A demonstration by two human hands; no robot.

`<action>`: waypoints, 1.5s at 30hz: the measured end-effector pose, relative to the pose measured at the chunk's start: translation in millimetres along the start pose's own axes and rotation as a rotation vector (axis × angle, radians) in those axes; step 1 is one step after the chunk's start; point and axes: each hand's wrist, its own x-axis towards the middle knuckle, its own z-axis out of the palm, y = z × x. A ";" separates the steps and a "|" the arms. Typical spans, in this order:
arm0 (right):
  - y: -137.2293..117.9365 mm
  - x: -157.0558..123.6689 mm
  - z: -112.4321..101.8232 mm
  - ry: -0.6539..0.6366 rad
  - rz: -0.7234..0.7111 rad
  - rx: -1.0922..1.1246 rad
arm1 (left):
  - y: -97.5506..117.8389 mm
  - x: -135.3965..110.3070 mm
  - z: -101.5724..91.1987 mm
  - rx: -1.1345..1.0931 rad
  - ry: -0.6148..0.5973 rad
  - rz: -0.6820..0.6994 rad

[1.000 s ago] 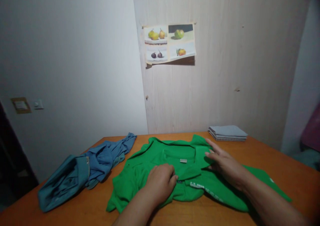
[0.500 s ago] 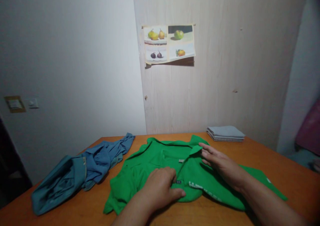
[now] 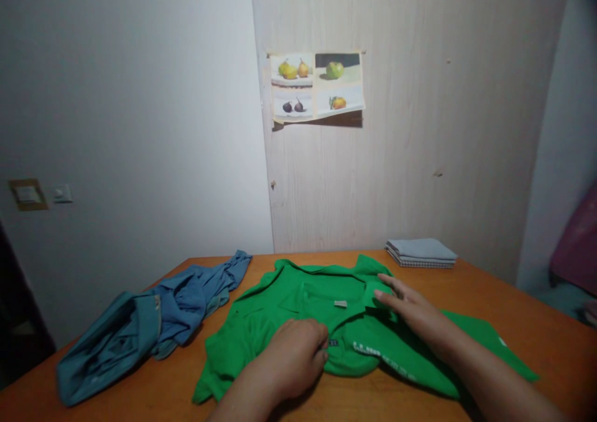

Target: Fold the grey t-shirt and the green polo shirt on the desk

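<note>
Head view: the left hand (image 3: 296, 357) rests at 6 o'clock on the green polo shirt (image 3: 275, 307) spread mid-worktop (image 3: 494, 285), fingers curled, and I cannot tell whether they grip it. The right hand (image 3: 413, 310) lies flat at the collar, 3 o'clock, fingers straight. The left thumb has tucked in since before.

The scene is dim and grainy, lit softly from above so the white wall (image 3: 140, 111) beyond the left hand (image 3: 293, 357) glows brightest, soft shadows lie under the right hand (image 3: 410, 313) and the poster (image 3: 317, 86), and the frame's corners darken and blur.
</note>
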 end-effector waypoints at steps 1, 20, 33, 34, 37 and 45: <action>-2.8 -1.6 0.9 -0.001 -0.012 0.002 | 1.2 -1.5 -3.6 -0.048 -0.011 0.008; 22.0 17.9 -22.3 0.175 -0.288 -0.666 | -7.5 7.9 -0.3 -0.515 -0.098 -0.026; 23.4 7.5 3.2 -0.038 -0.363 -0.630 | -38.6 19.2 0.8 -0.101 0.232 -0.348; 23.5 6.1 5.3 -0.062 -0.369 -0.634 | -37.1 18.5 0.2 -0.082 0.202 -0.344; 21.5 1.5 10.3 -0.093 -0.376 -0.655 | -30.9 14.5 -2.5 -0.032 0.123 -0.306; 11.2 -7.6 16.3 -0.125 -0.354 -0.673 | -14.0 0.9 -9.8 0.120 -0.083 -0.281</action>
